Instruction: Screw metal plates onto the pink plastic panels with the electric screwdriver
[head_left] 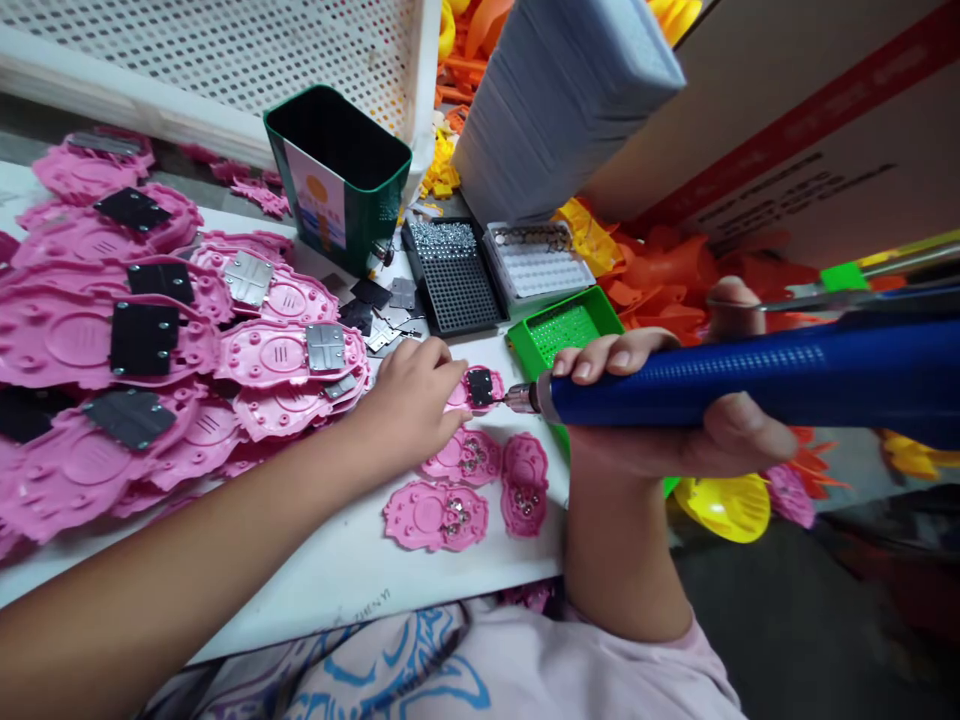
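My left hand (416, 400) is closed on the edge of a small pink plastic shell (457, 397), holding it on the table. A black plate (480, 386) lies on that shell. My right hand (637, 450) is wrapped round a blue electric screwdriver (712, 385), held nearly level. Its bit points left and meets the right side of the plate; whether a screw sits under the tip is too small to tell. Just below, pink shells with shiny metal contacts, one of them (436, 515) nearest me, lie on the white table (330, 560).
Plated pink shells (67, 335) are piled at left. Behind my left hand stand a dark green bin (322, 200), loose metal plates (386, 315), a black screw tray (461, 295), a white tray (544, 270) and a green basket (570, 325). A large carton (787, 120) rises at right.
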